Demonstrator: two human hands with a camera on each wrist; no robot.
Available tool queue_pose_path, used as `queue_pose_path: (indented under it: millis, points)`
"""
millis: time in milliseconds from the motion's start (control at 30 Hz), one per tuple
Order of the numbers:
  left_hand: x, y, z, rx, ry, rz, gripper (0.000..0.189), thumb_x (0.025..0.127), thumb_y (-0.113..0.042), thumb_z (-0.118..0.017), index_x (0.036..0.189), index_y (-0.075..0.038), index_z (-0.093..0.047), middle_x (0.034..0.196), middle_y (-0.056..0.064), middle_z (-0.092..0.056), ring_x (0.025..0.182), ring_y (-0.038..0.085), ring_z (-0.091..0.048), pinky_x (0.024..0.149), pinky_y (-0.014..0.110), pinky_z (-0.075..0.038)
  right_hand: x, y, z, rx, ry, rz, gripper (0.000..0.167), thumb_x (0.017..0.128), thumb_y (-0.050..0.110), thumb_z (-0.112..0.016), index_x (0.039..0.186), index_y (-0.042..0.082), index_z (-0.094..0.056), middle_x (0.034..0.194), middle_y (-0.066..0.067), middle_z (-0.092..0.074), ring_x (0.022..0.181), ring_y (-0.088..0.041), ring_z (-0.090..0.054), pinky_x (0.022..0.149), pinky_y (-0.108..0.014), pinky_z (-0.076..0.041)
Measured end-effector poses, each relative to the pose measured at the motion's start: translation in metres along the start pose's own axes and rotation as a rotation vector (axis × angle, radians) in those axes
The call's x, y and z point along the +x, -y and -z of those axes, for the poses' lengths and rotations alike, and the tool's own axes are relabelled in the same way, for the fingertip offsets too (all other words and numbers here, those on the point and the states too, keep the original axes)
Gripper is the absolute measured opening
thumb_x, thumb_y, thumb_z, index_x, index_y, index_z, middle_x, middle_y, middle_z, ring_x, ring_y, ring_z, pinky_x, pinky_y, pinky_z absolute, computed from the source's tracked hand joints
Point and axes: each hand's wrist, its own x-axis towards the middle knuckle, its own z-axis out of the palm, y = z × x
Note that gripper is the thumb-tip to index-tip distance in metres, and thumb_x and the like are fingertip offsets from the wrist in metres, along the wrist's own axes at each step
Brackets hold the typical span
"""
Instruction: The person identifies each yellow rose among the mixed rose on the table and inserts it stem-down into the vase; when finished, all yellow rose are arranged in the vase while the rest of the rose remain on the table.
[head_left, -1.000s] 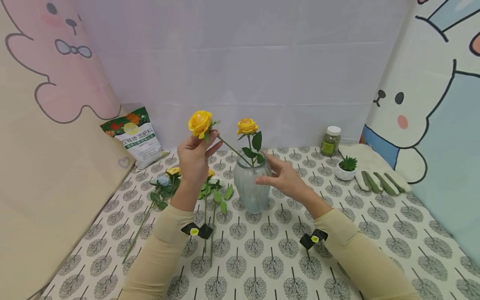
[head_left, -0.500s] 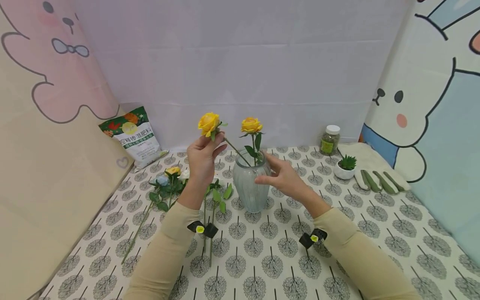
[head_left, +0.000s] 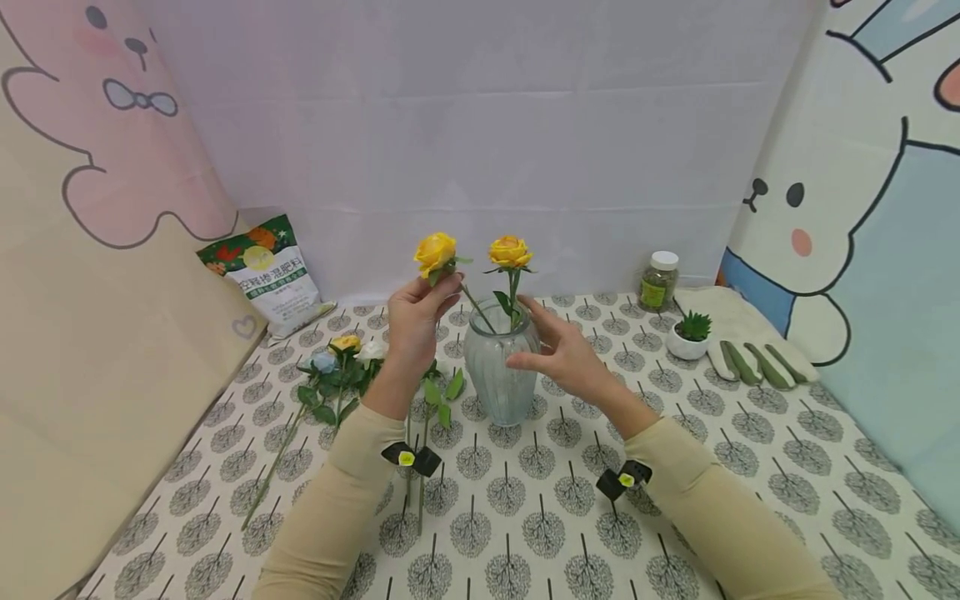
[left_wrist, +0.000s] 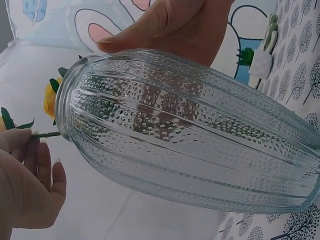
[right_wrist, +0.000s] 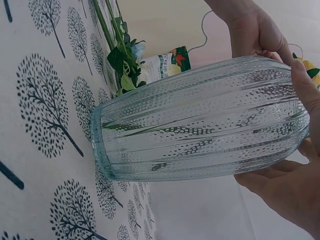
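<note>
In the head view, my left hand (head_left: 414,325) pinches the stem of a yellow rose (head_left: 437,252) just under its bloom. The stem slants down to the right, its lower part inside the mouth of a ribbed, clear bluish glass vase (head_left: 501,375). A second yellow rose (head_left: 510,252) stands nearly upright in the vase. My right hand (head_left: 566,354) holds the vase by its upper right side, thumb in front and fingers behind the rim. The left wrist view shows the pinched green stem (left_wrist: 47,134) at the vase mouth. Through the bubbled glass, the lower stems look blurred.
Left of the vase lie several cut flowers, among them a blue rose (head_left: 324,361) and a white one (head_left: 371,350). A fertilizer bag (head_left: 273,283) leans at the back left. At the right stand a lidded jar (head_left: 659,282) and potted succulent (head_left: 690,340), beside gloves (head_left: 765,362).
My left hand has moved right and slightly down with the yellow rose, bringing its bloom closer to the one in the vase. The right hand stays on the vase.
</note>
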Motion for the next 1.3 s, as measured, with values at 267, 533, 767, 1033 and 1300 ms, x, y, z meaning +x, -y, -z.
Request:
queue_pose_path:
  millis: [267,533,767,1033,1300]
  points:
    - [-0.001,0.009,-0.003,0.091,0.014,0.061,0.018,0.09,0.001,-0.073,0.099,-0.013,-0.078,0.094,-0.001,-0.075,0.091,0.014,-0.068,0.095,0.037,-0.054,0.0,0.001,-0.004,0.006,-0.045,0.024,0.09,0.084,0.009,-0.082,0.157,0.019,-0.029,0.157,-0.017,-0.035,0.135,-0.037,-0.047,0.106,-0.046,-0.045]
    - [-0.001,0.016,-0.002,0.161,0.069,0.106,0.033,0.092,-0.006,-0.073,0.124,0.004,-0.068,0.102,-0.002,-0.075,0.096,0.015,-0.067,0.102,0.044,-0.049,-0.001,-0.001,-0.002,-0.034,-0.032,0.081,0.086,0.084,0.014,-0.083,0.153,0.022,-0.032,0.154,-0.018,-0.038,0.132,-0.04,-0.049,0.103,-0.05,-0.047]
    - [0.0,0.018,-0.003,0.204,0.098,0.152,0.027,0.095,-0.01,-0.07,0.119,0.003,-0.07,0.102,-0.004,-0.075,0.106,0.016,-0.065,0.095,0.034,-0.05,-0.001,-0.002,-0.001,-0.053,-0.029,0.062,0.086,0.085,0.016,-0.083,0.153,0.026,-0.032,0.155,-0.019,-0.037,0.133,-0.04,-0.048,0.104,-0.052,-0.046]
    - [-0.003,0.023,-0.002,0.229,0.103,0.197,0.014,0.095,-0.01,-0.07,0.106,-0.005,-0.077,0.098,-0.006,-0.074,0.107,0.016,-0.061,0.095,0.034,-0.046,-0.001,-0.004,-0.001,-0.055,-0.025,0.063,0.086,0.085,0.015,-0.083,0.154,0.024,-0.031,0.155,-0.018,-0.036,0.132,-0.04,-0.048,0.104,-0.051,-0.046]
    - [-0.004,0.021,0.001,0.249,0.101,0.194,0.021,0.096,-0.013,-0.07,0.112,0.0,-0.074,0.11,0.003,-0.072,0.109,0.017,-0.063,0.102,0.036,-0.048,0.0,-0.003,-0.001,-0.05,-0.033,0.063,0.087,0.085,0.013,-0.083,0.154,0.025,-0.032,0.155,-0.018,-0.037,0.132,-0.04,-0.048,0.104,-0.051,-0.046]
